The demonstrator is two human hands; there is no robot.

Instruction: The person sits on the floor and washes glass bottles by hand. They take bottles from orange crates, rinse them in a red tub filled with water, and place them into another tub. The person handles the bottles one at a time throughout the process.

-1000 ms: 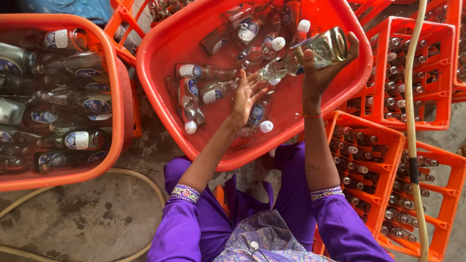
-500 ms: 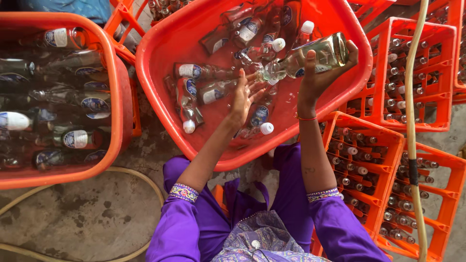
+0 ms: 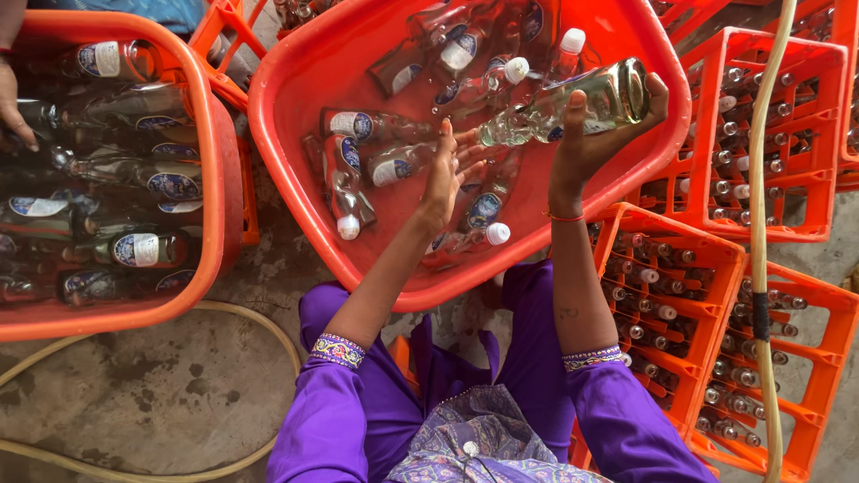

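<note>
The right hand (image 3: 595, 134) is clamped around the body of a clear glass bottle (image 3: 573, 105), thumb on the near side and fingers curled over the far end, holding it almost level above the red tub (image 3: 304, 107). The bottle's neck points toward the left hand (image 3: 447, 170), which is spread open, fingers apart, palm turned toward the bottle mouth and just beside it; whether a fingertip touches the glass cannot be told. Beneath both hands labelled bottles (image 3: 376, 165) lie in the tub, some with white caps. The tub's near rim curves just below the wrists. Right of the right forearm, close by, stand orange crates (image 3: 707, 295) of capped bottles, crossed by a pale hose (image 3: 761, 224). Well left of the left hand, a second tub (image 3: 210, 152) is packed with bottles, another person's hand (image 3: 11, 98) at its far corner.
</note>
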